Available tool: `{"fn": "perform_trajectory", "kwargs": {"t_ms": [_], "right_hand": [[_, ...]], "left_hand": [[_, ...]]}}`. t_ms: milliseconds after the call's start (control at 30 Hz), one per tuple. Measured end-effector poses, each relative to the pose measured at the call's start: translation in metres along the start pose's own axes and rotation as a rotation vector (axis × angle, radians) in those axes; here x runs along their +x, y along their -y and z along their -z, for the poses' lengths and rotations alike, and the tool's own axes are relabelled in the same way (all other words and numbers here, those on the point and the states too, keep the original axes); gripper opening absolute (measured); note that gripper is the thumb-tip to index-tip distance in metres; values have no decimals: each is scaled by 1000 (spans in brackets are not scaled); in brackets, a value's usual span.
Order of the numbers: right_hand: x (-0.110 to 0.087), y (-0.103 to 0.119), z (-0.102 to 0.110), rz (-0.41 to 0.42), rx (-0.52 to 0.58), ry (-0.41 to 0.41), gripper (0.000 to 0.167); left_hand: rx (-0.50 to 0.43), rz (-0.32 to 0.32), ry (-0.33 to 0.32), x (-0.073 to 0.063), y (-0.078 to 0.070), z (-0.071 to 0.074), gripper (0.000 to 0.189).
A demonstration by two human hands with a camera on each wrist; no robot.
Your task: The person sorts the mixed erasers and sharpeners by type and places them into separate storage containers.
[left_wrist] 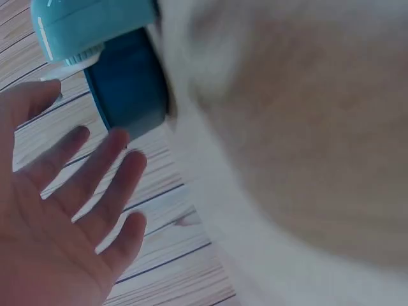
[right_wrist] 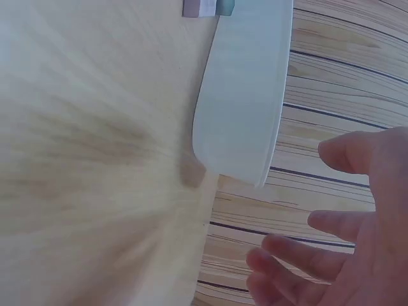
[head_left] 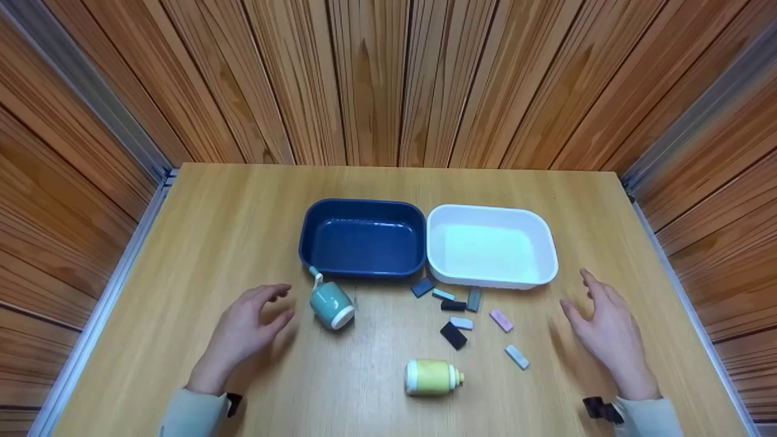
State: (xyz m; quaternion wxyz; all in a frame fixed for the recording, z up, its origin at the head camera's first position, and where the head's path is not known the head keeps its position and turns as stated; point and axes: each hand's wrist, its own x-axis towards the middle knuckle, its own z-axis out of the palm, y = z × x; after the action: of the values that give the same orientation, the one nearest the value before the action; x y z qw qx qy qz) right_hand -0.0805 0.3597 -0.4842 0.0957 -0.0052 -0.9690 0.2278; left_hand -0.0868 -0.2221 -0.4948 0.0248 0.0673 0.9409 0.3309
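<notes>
My left hand (head_left: 247,326) is held over the table with nothing in it, fingers relaxed and spread from the thumb. Just to its right a teal bottle (head_left: 329,303) with a white end and a small strap lies near the front left corner of a dark blue bin (head_left: 363,272). The left wrist view shows the same bottle (left_wrist: 95,29) beyond the thumb. Out to the right, my empty right hand (head_left: 610,331) has its fingers loosely extended, nearest to a white bin (head_left: 493,280). That bin's outer wall (right_wrist: 239,102) appears in the right wrist view.
Several small blocks, among them a black one (head_left: 453,335), a pink one (head_left: 501,320) and a pale grey one (head_left: 517,357), lie scattered before the bins. Closer to me a yellow-green bottle (head_left: 432,377) lies on its side. Wood-plank walls (head_left: 373,85) enclose the table (head_left: 243,200).
</notes>
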Motion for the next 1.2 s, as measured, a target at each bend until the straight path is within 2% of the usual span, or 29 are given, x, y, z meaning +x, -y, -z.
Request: {"fn": "perform_trajectory", "kwargs": {"t_ms": [133, 233, 300, 633, 933, 1200], "right_hand": [[5, 2, -4, -35, 17, 45, 70], [9, 2, -5, -48, 24, 66, 71], [11, 2, -6, -50, 35, 75, 72], [27, 0, -14, -28, 81, 125, 75], [40, 0, -26, -45, 97, 163, 82], [47, -4, -30, -58, 114, 178, 89]], "left_hand": [[-236, 55, 108, 4, -3, -3, 50], [-349, 41, 158, 6, -5, -7, 57], [-393, 21, 172, 7, -6, -10, 61], [-539, -13, 229, 12, -5, -21, 71], [-588, 20, 242, 17, -3, -27, 77], [-628, 10, 236, 21, -3, -30, 76]]}}
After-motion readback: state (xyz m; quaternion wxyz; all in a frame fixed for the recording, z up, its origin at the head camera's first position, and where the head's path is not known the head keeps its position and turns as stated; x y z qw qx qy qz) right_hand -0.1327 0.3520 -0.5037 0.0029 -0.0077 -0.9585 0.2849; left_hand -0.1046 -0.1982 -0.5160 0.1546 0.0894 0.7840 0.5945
